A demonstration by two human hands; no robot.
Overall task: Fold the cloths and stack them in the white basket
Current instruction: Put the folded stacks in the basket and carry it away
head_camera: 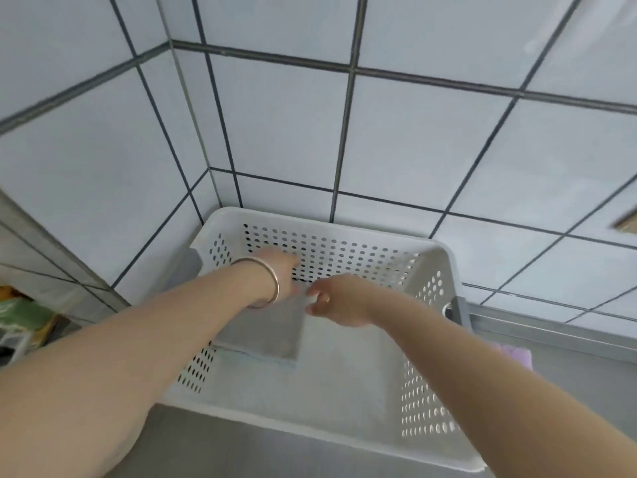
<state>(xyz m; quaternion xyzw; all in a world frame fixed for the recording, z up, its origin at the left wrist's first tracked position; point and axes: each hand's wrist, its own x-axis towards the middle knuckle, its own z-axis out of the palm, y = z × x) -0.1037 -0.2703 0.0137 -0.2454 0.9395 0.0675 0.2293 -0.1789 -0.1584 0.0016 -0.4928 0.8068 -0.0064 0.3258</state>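
The white basket (427,339) is set on a steel counter (220,446) in a tiled corner. A folded grey cloth (265,331) is laid flat inside, at the basket's 10 o'clock side. The left hand (281,270), bangle (267,282) at the wrist, is placed at the cloth's far edge; its grip cannot be determined. The right hand (339,300) is curled, fingertips pinched on the cloth's 2 o'clock corner.
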